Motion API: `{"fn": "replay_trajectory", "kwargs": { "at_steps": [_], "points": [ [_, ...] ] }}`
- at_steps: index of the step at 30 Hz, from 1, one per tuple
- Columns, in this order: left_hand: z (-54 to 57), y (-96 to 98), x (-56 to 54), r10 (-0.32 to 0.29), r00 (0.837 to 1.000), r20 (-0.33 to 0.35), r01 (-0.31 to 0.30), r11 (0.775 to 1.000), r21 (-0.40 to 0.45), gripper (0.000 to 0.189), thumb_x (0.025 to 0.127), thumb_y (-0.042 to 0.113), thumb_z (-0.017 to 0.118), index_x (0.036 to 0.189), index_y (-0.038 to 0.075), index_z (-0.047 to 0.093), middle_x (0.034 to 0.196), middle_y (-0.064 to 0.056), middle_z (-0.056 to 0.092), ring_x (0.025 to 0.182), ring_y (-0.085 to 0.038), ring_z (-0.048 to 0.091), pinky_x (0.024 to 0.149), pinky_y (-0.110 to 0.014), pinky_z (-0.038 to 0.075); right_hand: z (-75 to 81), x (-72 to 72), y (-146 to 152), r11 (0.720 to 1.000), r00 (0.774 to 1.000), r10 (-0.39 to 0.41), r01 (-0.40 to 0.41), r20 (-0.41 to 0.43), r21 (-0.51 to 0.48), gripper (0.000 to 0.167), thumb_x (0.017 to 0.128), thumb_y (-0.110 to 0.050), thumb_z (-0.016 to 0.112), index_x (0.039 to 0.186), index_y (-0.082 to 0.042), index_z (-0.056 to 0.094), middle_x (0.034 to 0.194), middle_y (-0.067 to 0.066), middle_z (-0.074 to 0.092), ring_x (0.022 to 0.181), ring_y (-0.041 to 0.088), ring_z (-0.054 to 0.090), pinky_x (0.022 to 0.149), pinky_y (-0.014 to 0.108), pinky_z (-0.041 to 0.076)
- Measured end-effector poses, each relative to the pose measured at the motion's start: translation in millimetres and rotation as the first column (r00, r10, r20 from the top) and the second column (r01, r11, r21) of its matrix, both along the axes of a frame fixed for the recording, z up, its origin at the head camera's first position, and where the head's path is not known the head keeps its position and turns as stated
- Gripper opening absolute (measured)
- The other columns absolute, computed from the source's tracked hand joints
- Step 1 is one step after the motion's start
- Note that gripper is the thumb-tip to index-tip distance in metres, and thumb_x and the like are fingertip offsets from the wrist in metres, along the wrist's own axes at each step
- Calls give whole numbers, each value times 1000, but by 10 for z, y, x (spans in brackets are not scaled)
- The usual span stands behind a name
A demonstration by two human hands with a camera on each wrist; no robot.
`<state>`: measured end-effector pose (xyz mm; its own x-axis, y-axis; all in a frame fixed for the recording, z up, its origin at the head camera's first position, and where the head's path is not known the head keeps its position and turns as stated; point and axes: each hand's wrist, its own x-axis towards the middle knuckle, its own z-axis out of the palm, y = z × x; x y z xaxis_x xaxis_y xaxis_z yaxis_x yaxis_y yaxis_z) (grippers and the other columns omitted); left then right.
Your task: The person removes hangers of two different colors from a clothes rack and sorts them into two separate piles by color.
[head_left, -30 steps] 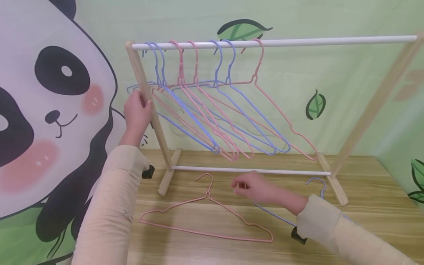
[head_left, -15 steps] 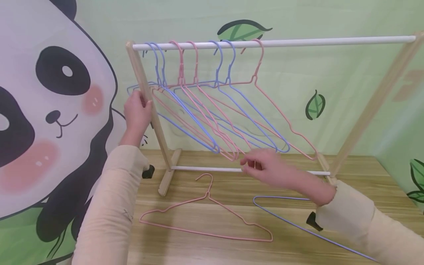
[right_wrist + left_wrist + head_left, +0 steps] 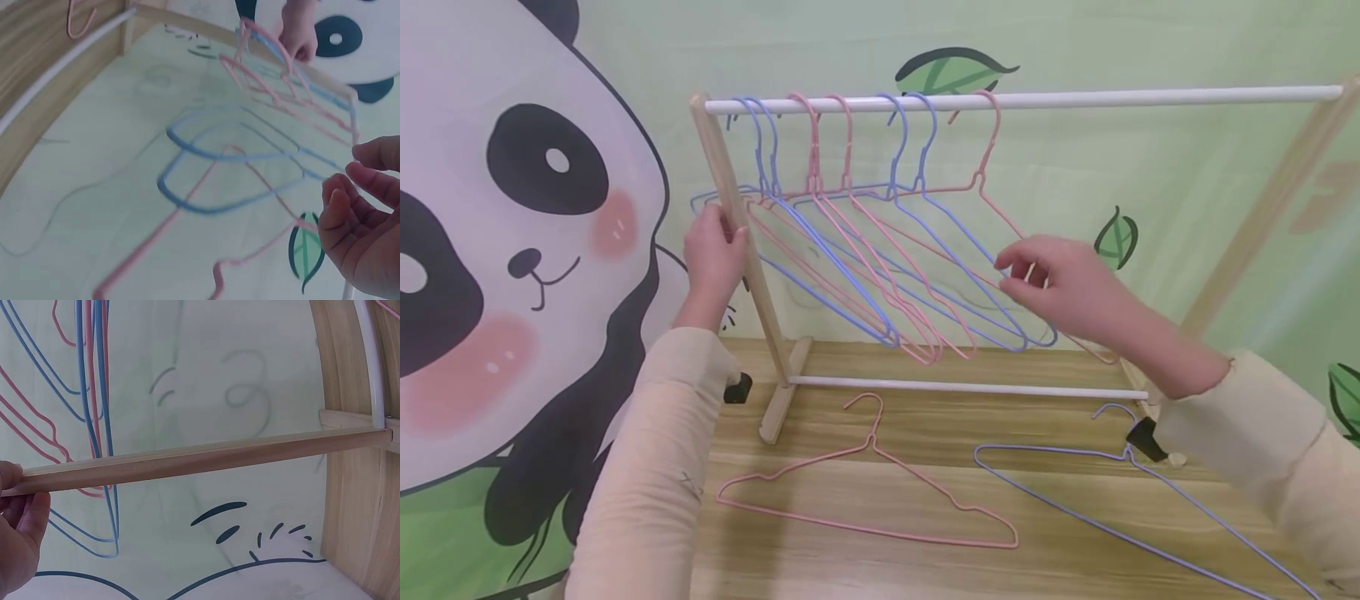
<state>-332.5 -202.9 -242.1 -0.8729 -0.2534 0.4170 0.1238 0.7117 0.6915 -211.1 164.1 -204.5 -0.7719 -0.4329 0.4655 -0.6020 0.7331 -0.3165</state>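
My left hand (image 3: pixel 713 254) grips the wooden left post (image 3: pixel 767 321) of a small clothes rack; in the left wrist view, its thumb and fingers (image 3: pixel 39 512) close around the post. Several blue and pink wire hangers hang bunched toward the left of the white top rail (image 3: pixel 1112 100). My right hand (image 3: pixel 1063 283) is raised in front of the rightmost hanging pink hanger (image 3: pixel 1000 212), near the lower ends of the blue hangers (image 3: pixel 934 133). Its fingers are loosely bent and hold nothing, as the right wrist view also shows (image 3: pixel 369 219).
A pink hanger (image 3: pixel 871 440) lies flat on the wooden table (image 3: pixel 820 567) before the rack. To its right lies a blue hanger (image 3: pixel 1126 454). A white lower bar (image 3: pixel 962 387) joins the rack's feet. Behind is a green backdrop with a panda (image 3: pixel 445 275).
My right hand has risen from over the table, moving up and to the right, to the hanging hangers. The left hand keeps its grip on the post. The hangers look unchanged.
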Motion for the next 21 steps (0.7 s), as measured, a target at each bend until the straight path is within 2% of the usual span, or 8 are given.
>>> {"fn": "replay_trajectory", "kwargs": {
  "at_steps": [3, 6, 12, 15, 21],
  "points": [
    [-1, -5, -1, 1, 1000, 2, -1, 1000, 0, 28, 90, 13, 43, 115, 1, 44, 111, -17, 53, 99, -26, 53, 84, -35, 51, 98, -94, 71, 996, 994, -94, 94, 64, -4, 20, 83, -11, 55, 100, -3, 60, 85, 12, 61, 69, 19, 54, 59, 27, 44],
    [-1, -5, -1, 3, 1000, 2, -3, 1000, -1, 28, 90, 13, 43, 114, 1, 44, 111, -17, 53, 99, -27, 53, 84, -35, 51, 155, -190, 134, 986, 975, -166, 169, 144, -4, 26, 83, -14, 54, 107, -3, 57, 93, 16, 60, 77, 26, 56, 64, 34, 45],
    [-6, -3, 0, 1, 1000, -4, -1, 1000, 0, 26, 89, 12, 45, 113, 1, 45, 110, -17, 54, 100, -27, 53, 85, -35, 51, 169, -362, 213, 974, 938, -224, 225, 266, 27, 33, 84, -16, 53, 114, -2, 51, 102, 22, 55, 89, 34, 55, 73, 44, 45],
    [-7, -5, -2, 4, 1000, -3, -4, 1000, -5, 26, 89, 13, 45, 113, 1, 44, 110, -17, 54, 100, -27, 53, 84, -35, 51, 151, -444, 229, 971, 924, -238, 234, 300, 49, 34, 83, -16, 53, 114, -2, 50, 102, 22, 56, 87, 33, 55, 72, 41, 45],
    [2, -5, -5, 2, 1000, -2, -2, 1000, -3, 27, 89, 13, 45, 113, 2, 45, 111, -16, 54, 100, -26, 53, 84, -35, 52, 96, -573, 244, 970, 903, -241, 241, 356, 47, 28, 82, -11, 54, 107, 1, 53, 91, 20, 59, 67, 23, 57, 55, 26, 47]
  ]
}}
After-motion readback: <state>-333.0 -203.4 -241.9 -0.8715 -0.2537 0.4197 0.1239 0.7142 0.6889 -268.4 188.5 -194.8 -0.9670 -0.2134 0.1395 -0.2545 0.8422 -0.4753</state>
